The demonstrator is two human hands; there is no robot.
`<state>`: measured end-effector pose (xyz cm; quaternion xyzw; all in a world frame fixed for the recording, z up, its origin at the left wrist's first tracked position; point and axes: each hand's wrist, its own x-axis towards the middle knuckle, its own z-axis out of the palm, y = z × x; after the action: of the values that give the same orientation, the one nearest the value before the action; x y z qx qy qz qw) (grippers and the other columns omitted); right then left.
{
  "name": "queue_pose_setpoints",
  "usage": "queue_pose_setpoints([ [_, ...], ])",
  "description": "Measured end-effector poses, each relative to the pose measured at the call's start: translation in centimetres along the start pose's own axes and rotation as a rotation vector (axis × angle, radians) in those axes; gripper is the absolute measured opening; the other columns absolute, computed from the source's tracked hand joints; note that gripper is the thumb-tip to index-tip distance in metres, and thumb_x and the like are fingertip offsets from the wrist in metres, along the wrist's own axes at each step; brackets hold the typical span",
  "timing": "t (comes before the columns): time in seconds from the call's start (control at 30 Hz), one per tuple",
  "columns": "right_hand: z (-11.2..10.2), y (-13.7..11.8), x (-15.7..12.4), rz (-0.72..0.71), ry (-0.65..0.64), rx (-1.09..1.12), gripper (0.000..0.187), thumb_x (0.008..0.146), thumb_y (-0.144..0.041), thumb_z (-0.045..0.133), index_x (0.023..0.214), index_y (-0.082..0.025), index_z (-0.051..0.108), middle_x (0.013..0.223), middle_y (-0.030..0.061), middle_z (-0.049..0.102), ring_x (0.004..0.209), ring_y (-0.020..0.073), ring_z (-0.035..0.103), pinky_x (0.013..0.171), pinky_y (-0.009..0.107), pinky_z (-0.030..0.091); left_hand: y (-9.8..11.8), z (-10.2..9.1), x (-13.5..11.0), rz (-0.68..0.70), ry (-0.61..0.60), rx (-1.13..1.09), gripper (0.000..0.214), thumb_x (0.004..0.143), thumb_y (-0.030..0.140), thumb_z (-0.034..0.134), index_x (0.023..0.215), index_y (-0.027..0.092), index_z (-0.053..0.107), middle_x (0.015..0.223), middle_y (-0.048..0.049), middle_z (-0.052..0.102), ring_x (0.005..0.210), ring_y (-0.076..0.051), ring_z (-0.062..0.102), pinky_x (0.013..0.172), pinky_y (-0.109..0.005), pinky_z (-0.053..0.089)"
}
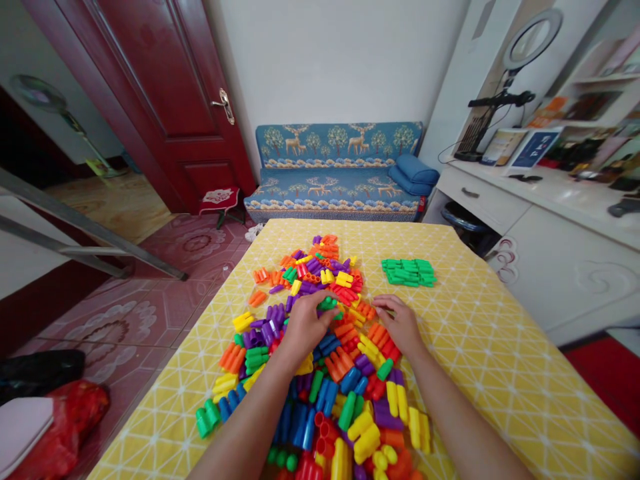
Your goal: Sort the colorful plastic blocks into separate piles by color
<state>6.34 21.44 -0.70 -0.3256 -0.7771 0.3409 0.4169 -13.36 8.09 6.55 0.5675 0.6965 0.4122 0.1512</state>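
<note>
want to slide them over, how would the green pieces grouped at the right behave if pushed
The green pieces look like molded plastic, so probably stiff and light. Packed close together, they would likely shift as a group, though some might separate. Lying low on the yellow tablecloth, they seem unlikely to tip.

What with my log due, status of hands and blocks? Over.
Left hand at green tubular plastic blocks, grip unclear. Right hand beside orange tubular plastic blocks. Multicoloured plastic heap crowds left hand.
</note>
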Motion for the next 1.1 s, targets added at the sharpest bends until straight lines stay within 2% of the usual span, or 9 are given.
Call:
queue_pose_setpoints([
  [0.1,-0.1,-0.5,-0.1,-0.004,0.005,0.029,0.016,0.085,-0.026,0.056,0.09,-0.02,0.07,0.098,0.008,0.067,0.094,0.0201,0.063,0.084,0.038,0.053,0.3,0.4,-1.2,-0.072,0.018,-0.424,0.038,0.087,0.034,0.056,0.123,0.019,0.058,0.094,-0.0048,0.072,0.075,-0.019,0.067,0.07,-0.027,0.051],
  [0.17,-0.4,-1.1,-0.3,-0.035,0.004,0.035,0.017,0.087,-0.028,0.056,0.094,-0.02,0.069,0.099,0.0078,0.067,0.094,0.0199,0.063,0.082,0.037,0.054,0.4,0.5,-1.6,-0.084,-0.035,-0.509,0.046,0.09,0.036,0.052,0.131,0.016,0.053,0.089,-0.0055,0.072,0.075,-0.019,0.067,0.07,-0.028,0.05],
  [0.27,-0.7,-2.8,-0.7,-0.15,-0.041,0.011,0.019,0.087,-0.027,0.059,0.104,-0.024,0.068,0.105,0.0068,0.066,0.099,0.0203,0.062,0.087,0.037,0.053,0.6,0.7,-1.8,-0.057,-0.083,-0.396,0.045,0.089,0.034,0.054,0.129,0.014,0.057,0.071,-0.0021,0.069,0.069,-0.018,0.064,0.07,-0.028,0.048],
  [0.37,-0.6,-4.9,-1.3,-0.315,-0.147,-0.035,0.04,0.085,-0.023,0.062,0.125,-0.029,0.058,0.121,0.0067,0.061,0.113,0.0217,0.057,0.097,0.04,0.049,0.7,0.9,-2.0,-0.043,-0.095,-0.28,0.046,0.085,0.036,0.06,0.126,0.015,0.06,0.059,0.003,0.058,0.052,-0.013,0.052,0.055,-0.022,0.04],
  [0.47,0.3,-7.0,-1.8,-0.49,-0.258,-0.096,0.052,0.086,-0.018,0.06,0.135,-0.033,0.05,0.131,0.0061,0.056,0.12,0.0218,0.054,0.099,0.04,0.049,0.6,1.0,-2.2,-0.004,-0.135,-0.252,0.054,0.085,0.034,0.06,0.135,0.017,0.052,0.056,0.006,0.049,0.051,-0.01,0.043,0.05,-0.02,0.031],
  [0.6,1.3,-8.7,-2.0,-0.628,-0.283,-0.139,0.047,0.087,-0.013,0.056,0.131,-0.03,0.054,0.121,0.0057,0.063,0.108,0.0208,0.059,0.091,0.04,0.052,0.8,0.8,-2.4,0.05,-0.202,-0.234,0.066,0.084,0.026,0.058,0.145,0.016,0.036,0.058,0.0065,0.048,0.053,-0.01,0.041,0.05,-0.019,0.029],
  [0.77,1.4,-9.0,-1.8,-0.603,-0.263,-0.192,0.037,0.083,-0.012,0.059,0.117,-0.025,0.061,0.104,0.0055,0.068,0.094,0.0218,0.059,0.079,0.039,0.053,0.9,0.8,-2.4,0.058,-0.211,-0.196,0.072,0.085,0.028,0.059,0.149,0.015,0.029,0.057,0.0068,0.049,0.052,-0.01,0.042,0.05,-0.019,0.03],
  [0.9,1.5,-8.7,-1.9,-0.548,-0.221,-0.243,0.035,0.081,-0.01,0.058,0.112,-0.025,0.063,0.101,0.0058,0.066,0.094,0.0227,0.057,0.08,0.041,0.051,0.6,1.1,-2.5,0.09,-0.196,-0.196,0.063,0.084,0.039,0.062,0.141,0.019,0.045,0.067,0.0027,0.06,0.057,-0.012,0.049,0.055,-0.02,0.038],
  [1.1,-0.8,-5.7,-0.5,-0.407,-0.006,-0.254,0.027,0.084,-0.025,0.063,0.111,-0.027,0.065,0.103,0.0054,0.065,0.098,0.0219,0.059,0.085,0.037,0.05,0.3,1.3,-2.4,0.018,-0.228,-0.333,0.062,0.087,0.039,0.058,0.143,0.018,0.041,0.069,0.0015,0.067,0.06,-0.014,0.058,0.06,-0.023,0.043],
])
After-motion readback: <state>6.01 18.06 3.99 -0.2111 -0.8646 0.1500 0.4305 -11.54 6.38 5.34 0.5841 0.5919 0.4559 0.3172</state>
